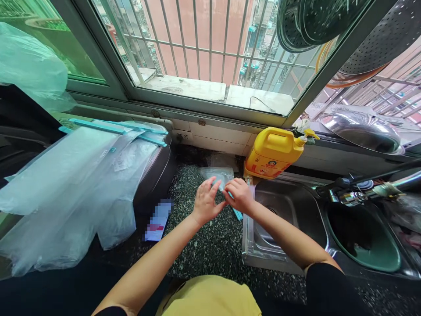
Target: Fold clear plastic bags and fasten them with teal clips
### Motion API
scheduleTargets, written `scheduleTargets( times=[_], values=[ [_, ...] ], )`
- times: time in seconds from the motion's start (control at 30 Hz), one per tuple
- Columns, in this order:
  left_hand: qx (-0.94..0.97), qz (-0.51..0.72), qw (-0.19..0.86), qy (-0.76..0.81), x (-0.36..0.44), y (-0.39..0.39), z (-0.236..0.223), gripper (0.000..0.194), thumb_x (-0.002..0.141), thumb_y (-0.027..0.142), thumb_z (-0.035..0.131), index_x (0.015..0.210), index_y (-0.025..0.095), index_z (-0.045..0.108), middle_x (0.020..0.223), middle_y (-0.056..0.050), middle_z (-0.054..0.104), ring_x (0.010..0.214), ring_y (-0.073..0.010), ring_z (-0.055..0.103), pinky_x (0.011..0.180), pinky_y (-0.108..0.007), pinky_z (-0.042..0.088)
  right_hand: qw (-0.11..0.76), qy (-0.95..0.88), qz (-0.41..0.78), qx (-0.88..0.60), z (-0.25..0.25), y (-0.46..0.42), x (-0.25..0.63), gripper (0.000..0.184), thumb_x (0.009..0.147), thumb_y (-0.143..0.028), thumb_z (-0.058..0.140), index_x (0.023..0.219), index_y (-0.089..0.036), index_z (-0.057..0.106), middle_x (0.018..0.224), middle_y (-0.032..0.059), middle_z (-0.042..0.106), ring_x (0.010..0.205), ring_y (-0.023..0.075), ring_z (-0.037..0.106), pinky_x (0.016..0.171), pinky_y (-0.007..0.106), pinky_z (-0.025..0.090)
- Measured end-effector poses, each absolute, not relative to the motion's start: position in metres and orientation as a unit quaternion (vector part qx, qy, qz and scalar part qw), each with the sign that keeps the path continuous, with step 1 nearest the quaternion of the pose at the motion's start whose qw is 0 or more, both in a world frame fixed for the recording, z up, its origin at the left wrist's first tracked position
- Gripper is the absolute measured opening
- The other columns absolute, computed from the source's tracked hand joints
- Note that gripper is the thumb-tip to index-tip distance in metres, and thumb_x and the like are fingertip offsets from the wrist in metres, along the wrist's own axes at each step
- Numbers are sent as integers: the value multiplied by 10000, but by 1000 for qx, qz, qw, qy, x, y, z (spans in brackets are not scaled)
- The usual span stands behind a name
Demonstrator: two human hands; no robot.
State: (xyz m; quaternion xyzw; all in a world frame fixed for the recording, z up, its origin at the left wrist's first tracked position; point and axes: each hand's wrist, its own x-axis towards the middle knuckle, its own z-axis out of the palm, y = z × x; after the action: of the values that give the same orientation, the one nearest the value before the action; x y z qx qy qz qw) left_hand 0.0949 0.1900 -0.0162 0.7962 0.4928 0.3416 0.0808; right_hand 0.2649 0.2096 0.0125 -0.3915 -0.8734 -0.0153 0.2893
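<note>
A clear zip bag [221, 173] lies at the back of the speckled dark counter, with a blue strip [237, 213] along its right side. My left hand [207, 201] hovers over the bag's near edge, fingers spread and thumb pointing right. Beside it, my right hand [240, 195] has its fingers bent and pressed together over the bag's edge by the blue strip. The fingertips of the two hands almost meet, and what lies under my right fingers is partly hidden.
To the left, large clear bags with blue strips [82, 188] drape over a dark box [154, 184]. A blurred-out packet [159, 221] lies near it. At right are a yellow jug [274, 151], a steel sink [296, 197] and a green basin [378, 245]. A barred window rises behind.
</note>
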Motion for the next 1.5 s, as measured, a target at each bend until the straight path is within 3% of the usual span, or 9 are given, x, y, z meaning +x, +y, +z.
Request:
scheduleTargets(
  times=[0.2, 0.37, 0.63, 0.77, 0.9, 1.03, 1.23, 1.4, 1.5],
  values=[
    [811, 383, 96, 432, 98, 137, 6, 165, 789, 234, 526, 911, 211, 634, 1068, -97, 661, 1006, -241, 589, 904, -411, 445, 316, -880, 13, -353, 42, 137, 253, 221, 914, -227, 457, 735, -204, 584, 718, 47, 660, 660, 170, 549, 627, 314, 411],
    [798, 408, 168, 410, 67, 99, 24, 130, 830, 191, 505, 815, 199, 634, 867, -63, 713, 844, -191, 643, 794, -346, 498, 377, -862, 101, -323, 53, 96, 247, 94, 896, -245, 495, 928, -230, 581, 767, 48, 667, 700, 180, 603, 643, 325, 470],
    [655, 394, 450, 461, 20, 68, 52, 214, 856, 311, 506, 791, 204, 680, 787, -48, 712, 765, -183, 660, 696, -285, 525, 415, -802, 201, -380, 39, 66, 249, 575, 825, -586, 504, 1300, -270, 435, 1190, 144, 563, 1103, 274, 552, 923, 461, 470],
    [595, 399, 500, 486, 18, 67, 61, 273, 837, 378, 514, 731, 182, 672, 681, -35, 669, 632, -157, 598, 593, -257, 484, 372, -823, 271, -334, 39, 64, 238, 619, 797, -626, 518, 1267, -225, 484, 1218, 147, 568, 1121, 275, 532, 950, 461, 439],
    [571, 399, 539, 473, 27, 70, 63, 268, 802, 382, 555, 746, 148, 674, 683, -40, 667, 634, -150, 582, 611, -250, 469, 387, -784, 330, -356, 36, 56, 222, 235, 896, -379, 500, 957, -190, 626, 920, 93, 676, 866, 197, 613, 789, 356, 489],
    [484, 439, 588, 476, 31, 79, 46, 334, 757, 438, 590, 890, 141, 667, 751, -61, 692, 690, -183, 622, 660, -292, 494, 384, -665, 475, -429, 34, 51, 220, 250, 883, -383, 520, 761, -183, 608, 704, 32, 659, 643, 141, 602, 631, 279, 490],
    [556, 603, 289, 494, 29, 45, 17, 352, 870, 468, 481, 1092, 203, 543, 1110, -104, 595, 998, -211, 571, 884, -390, 454, 446, -522, 534, -494, 46, 57, 227, 346, 773, -518, 611, 677, -202, 508, 590, -13, 597, 531, 127, 571, 514, 253, 471],
    [740, 515, 45, 431, 56, 4, 15, 515, 766, 623, 546, 1019, 175, 559, 995, -112, 560, 964, -258, 525, 875, -425, 432, 486, -510, 500, -504, 54, 54, 215, 361, 763, -542, 603, 685, -217, 466, 558, -27, 579, 507, 128, 561, 491, 257, 479],
    [746, 476, -20, 465, 73, 3, 15, 418, 775, 501, 605, 1017, 161, 576, 962, -120, 574, 924, -258, 531, 842, -410, 433, 496, -506, 494, -503, 54, 49, 210, 348, 770, -535, 595, 694, -221, 463, 558, -37, 560, 488, 117, 537, 487, 255, 481]
  ],
)
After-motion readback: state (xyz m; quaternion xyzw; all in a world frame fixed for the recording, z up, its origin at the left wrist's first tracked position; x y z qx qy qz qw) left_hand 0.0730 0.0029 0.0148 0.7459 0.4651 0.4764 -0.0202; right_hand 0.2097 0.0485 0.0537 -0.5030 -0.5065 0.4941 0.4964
